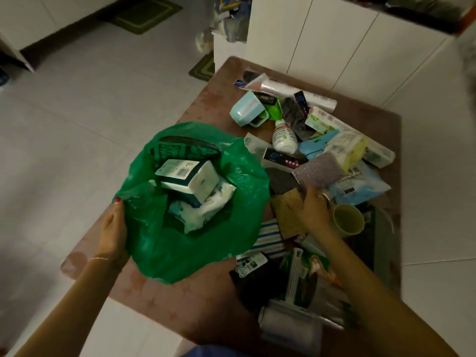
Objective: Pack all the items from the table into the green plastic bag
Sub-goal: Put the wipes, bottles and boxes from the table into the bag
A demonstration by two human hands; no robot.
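While left hand [113,228] fingers pinch the limp green plastic bag [195,228] at nine o'clock, right hand [313,210] fingers, grip unclear, meet the light, stiff woven pad [286,212]

Your open lane: bare tabletop [164,300] strip near you, between green plastic bag [195,202] and clutter on your right. Bag mouth gapes upward, but tissue packs [195,186] already crowd its centre; free room only around them, mostly along near side. Your left hand [113,228] holds bag's left rim. Right half of tabletop choked: white bottle [284,137], teal box [244,112], green cup [347,220], packets heaped touching. Your right hand [313,210] sits amid heap. Far-left tabletop corner bare.
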